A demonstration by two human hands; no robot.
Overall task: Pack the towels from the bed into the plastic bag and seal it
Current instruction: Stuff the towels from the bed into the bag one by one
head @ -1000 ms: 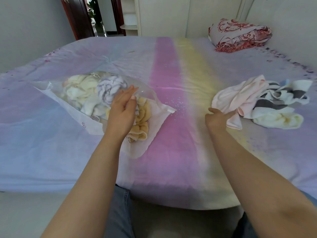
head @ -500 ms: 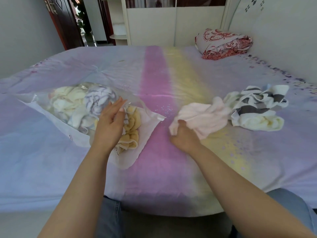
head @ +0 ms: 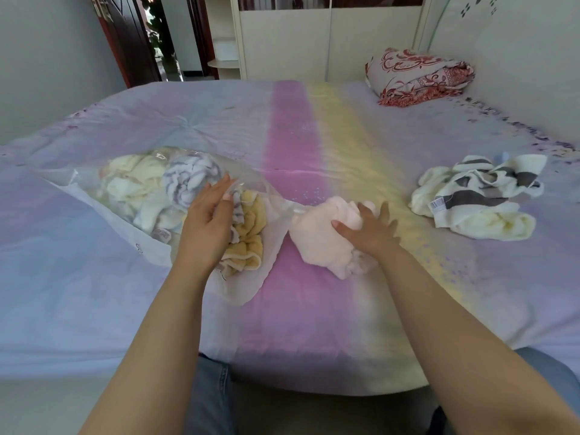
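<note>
A clear plastic bag lies on the bed at the left, with several cream, yellow and striped towels inside. My left hand holds up the top flap of the bag's mouth. My right hand grips a bunched pale pink towel, which touches the bag's opening. A heap of white, grey-striped and cream towels lies further right on the bed.
The bed has a pastel striped cover, and its near edge is just in front of my knees. A folded red-patterned quilt sits at the far right by the wall. A dark door stands open beyond.
My right hand took the pink towel from the heap on the right and dragged it left to the bag's mouth. My left hand stayed on the bag's flap.
</note>
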